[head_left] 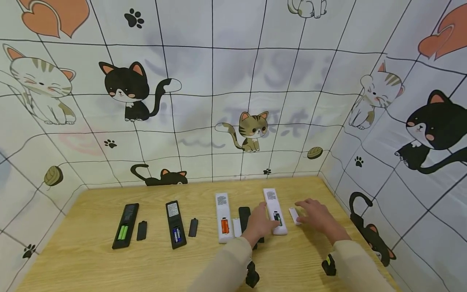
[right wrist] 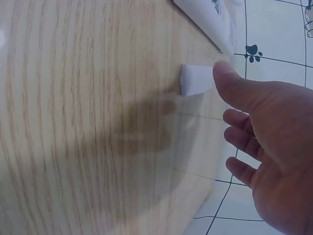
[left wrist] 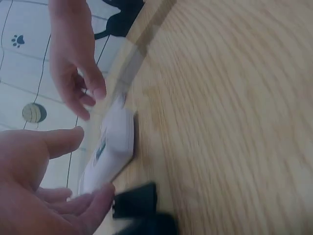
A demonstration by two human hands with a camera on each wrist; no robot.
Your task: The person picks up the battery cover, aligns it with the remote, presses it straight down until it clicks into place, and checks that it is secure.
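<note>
My left hand [head_left: 260, 223] hovers by a white remote control [head_left: 271, 199] that lies back up, its open battery bay showing dark batteries [head_left: 277, 218]. In the left wrist view, the thumb and fingers [left wrist: 66, 142] of that hand are spread apart, holding nothing. Partly hidden under the hand is a black remote control [head_left: 243, 213], with a black battery cover [left wrist: 136, 199] near the fingertips. My right hand [head_left: 316, 215] is beside a small white battery cover [head_left: 294, 216] lying on the table. Seen from the right wrist, its thumb reaches close to the cover [right wrist: 195, 79] with relaxed fingers.
Left of my hands lie another white remote [head_left: 222, 202] with an orange battery and a white cover [head_left: 237, 227]. Farther left are two black remotes [head_left: 174, 221] [head_left: 125, 225] with batteries showing, each beside a black cover [head_left: 193, 227] [head_left: 142, 230]. Cat-patterned cloth [head_left: 193, 113] surrounds the wooden table [head_left: 153, 267].
</note>
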